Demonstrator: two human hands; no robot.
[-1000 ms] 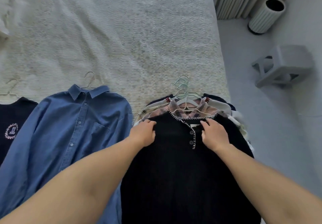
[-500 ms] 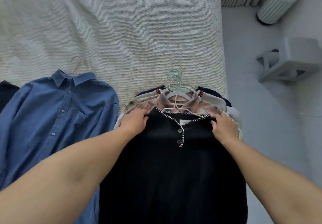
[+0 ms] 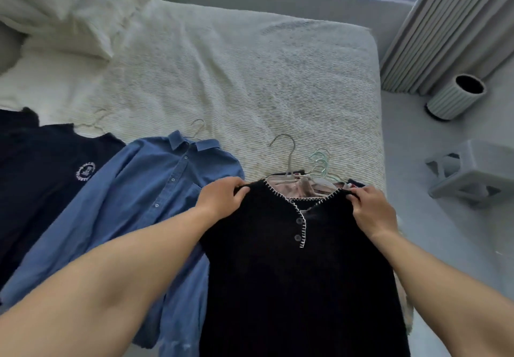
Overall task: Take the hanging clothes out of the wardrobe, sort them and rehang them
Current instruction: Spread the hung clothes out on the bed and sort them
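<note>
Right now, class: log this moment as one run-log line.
left hand: grips black top shoulder | right hand: grips other shoulder | top: above hanger pile | blue shirt: on bed

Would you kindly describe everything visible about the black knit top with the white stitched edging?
The black knit top looks like soft, fuzzy wool. White blanket stitching trims its neckline and short front placket, which carries two dark buttons. It sits on a pale hanger whose hook points toward the far end of the bed. The left hand and right hand each grip a shoulder, its body hanging toward the camera. It fronts a pile of hangered clothes, beside the blue denim shirt.
</note>
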